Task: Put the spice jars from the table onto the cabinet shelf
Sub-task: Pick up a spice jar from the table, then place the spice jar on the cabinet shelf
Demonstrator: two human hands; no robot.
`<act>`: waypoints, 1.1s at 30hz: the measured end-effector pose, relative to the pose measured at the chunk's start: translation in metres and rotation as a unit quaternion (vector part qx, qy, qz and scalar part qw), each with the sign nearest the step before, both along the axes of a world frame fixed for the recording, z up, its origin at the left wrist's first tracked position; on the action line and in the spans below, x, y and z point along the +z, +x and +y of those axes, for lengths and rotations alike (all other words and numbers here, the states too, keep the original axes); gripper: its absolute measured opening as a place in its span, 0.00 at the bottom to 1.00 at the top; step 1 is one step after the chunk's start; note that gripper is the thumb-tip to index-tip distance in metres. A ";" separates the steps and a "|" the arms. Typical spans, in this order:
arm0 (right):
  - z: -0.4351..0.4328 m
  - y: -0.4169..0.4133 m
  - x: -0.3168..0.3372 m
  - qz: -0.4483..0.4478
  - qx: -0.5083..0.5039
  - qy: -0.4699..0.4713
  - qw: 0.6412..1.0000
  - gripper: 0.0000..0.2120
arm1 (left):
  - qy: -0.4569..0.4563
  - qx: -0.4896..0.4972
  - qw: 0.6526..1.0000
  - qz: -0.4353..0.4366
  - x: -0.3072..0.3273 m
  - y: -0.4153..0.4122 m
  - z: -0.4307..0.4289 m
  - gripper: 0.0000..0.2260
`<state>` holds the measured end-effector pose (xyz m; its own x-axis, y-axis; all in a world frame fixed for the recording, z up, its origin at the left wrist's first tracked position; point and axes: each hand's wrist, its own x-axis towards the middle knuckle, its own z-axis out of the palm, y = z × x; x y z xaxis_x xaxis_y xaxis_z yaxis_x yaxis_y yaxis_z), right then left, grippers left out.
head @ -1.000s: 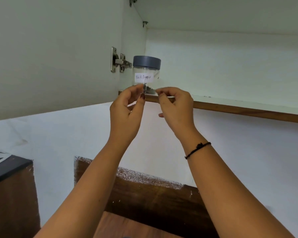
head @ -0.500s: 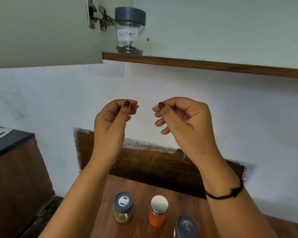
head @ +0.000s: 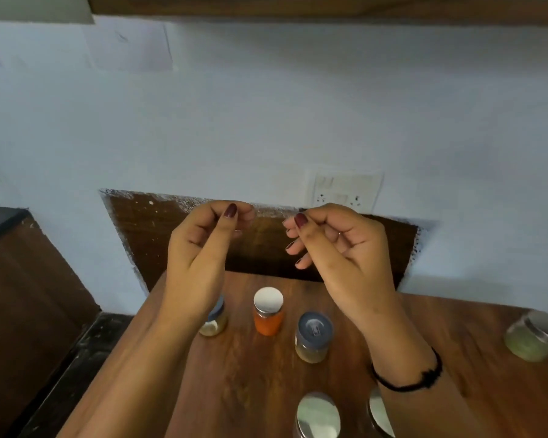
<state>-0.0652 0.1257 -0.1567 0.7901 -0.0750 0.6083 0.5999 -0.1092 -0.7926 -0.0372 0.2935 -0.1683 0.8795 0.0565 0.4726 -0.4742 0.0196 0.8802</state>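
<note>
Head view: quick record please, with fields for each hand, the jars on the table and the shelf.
left hand: above the table, fingers loosely curled, holds nothing
right hand: likewise, holds nothing
jars on table: six in view
back row: grey-lidded jar partly behind left wrist, orange jar, second grey-lidded jar
right edge: greenish jar
bottom edge: silver-lidded jar, second silver-lidded jar partly behind right forearm
shelf: only its wooden front edge shows

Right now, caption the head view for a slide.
Empty left hand and right hand hover over spice jars on the wooden table.
</note>
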 end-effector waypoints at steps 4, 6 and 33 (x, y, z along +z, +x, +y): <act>-0.022 -0.013 -0.023 0.020 -0.022 0.003 1.000 0.08 | 0.014 -0.029 0.999 0.024 -0.018 -0.010 -0.017 0.11; -0.031 -0.018 -0.034 0.023 -0.032 -0.001 0.999 0.08 | 0.033 -0.036 0.998 0.031 -0.026 -0.012 -0.022 0.11; -0.067 -0.067 -0.202 0.280 -0.104 0.043 0.953 0.04 | 0.182 -0.144 0.939 0.254 -0.206 -0.061 -0.068 0.10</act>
